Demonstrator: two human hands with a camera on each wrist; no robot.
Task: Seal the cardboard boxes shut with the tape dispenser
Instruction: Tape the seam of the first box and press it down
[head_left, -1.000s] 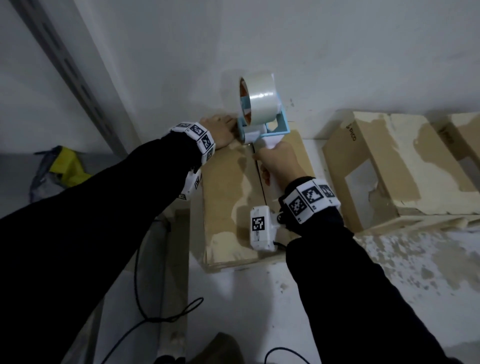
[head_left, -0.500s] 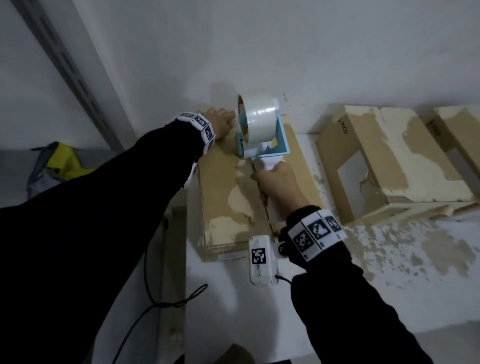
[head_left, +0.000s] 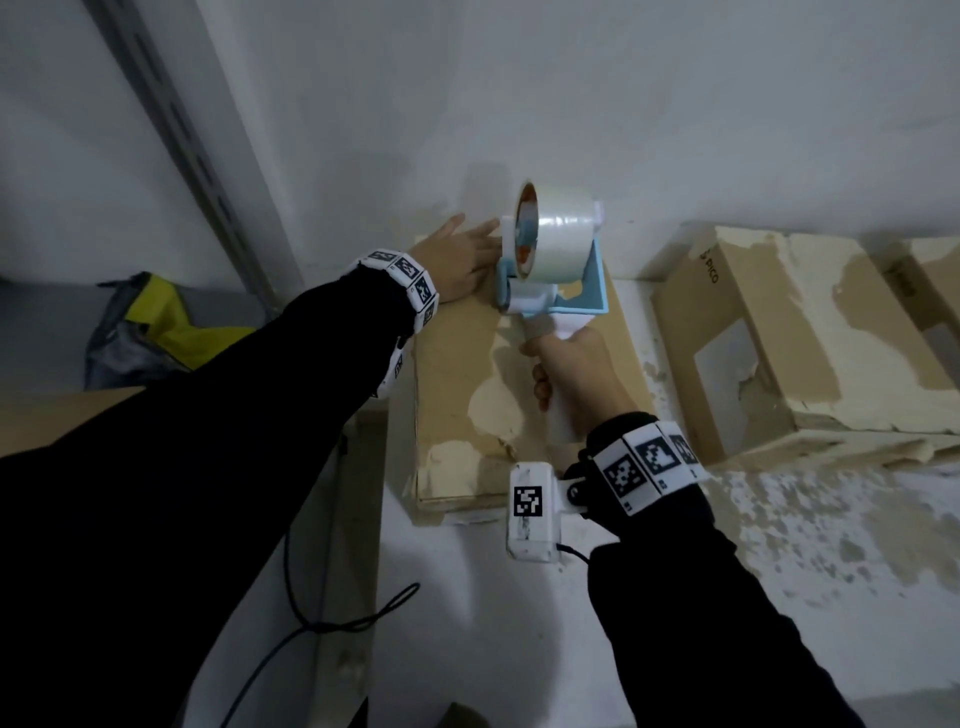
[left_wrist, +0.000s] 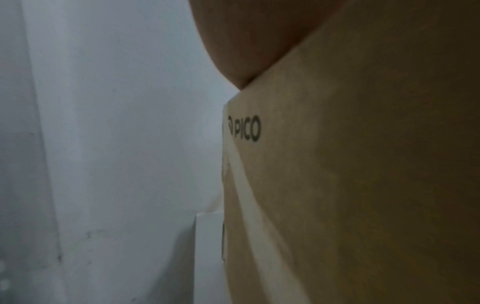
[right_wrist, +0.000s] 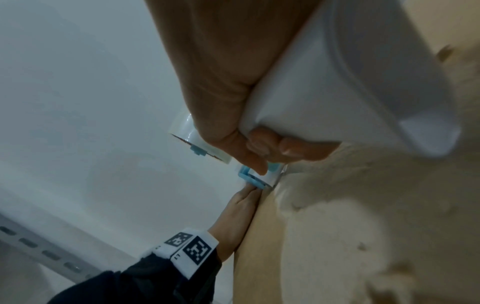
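Observation:
A worn cardboard box (head_left: 457, 395) with peeled pale patches lies on the white surface against the wall. My left hand (head_left: 460, 260) rests flat on its far left corner, fingers straight; the left wrist view shows the palm (left_wrist: 246, 37) against the box (left_wrist: 363, 185) with a PICO print. My right hand (head_left: 571, 369) grips the white handle of the blue tape dispenser (head_left: 556, 275), which carries a clear tape roll and sits low on the box's far end. In the right wrist view my fingers (right_wrist: 285, 146) curl round the handle (right_wrist: 350, 82).
A second torn cardboard box (head_left: 779, 338) lies to the right, and a third (head_left: 930, 275) sits at the right edge. A grey slotted rail (head_left: 171, 130) runs up the wall on the left. A yellow and grey bag (head_left: 156, 327) sits behind my left arm. A black cable (head_left: 322, 623) hangs below.
The dispenser has come down from a raised tilt onto the box's far end and shifted slightly toward me. My left hand stays flat on the far left corner.

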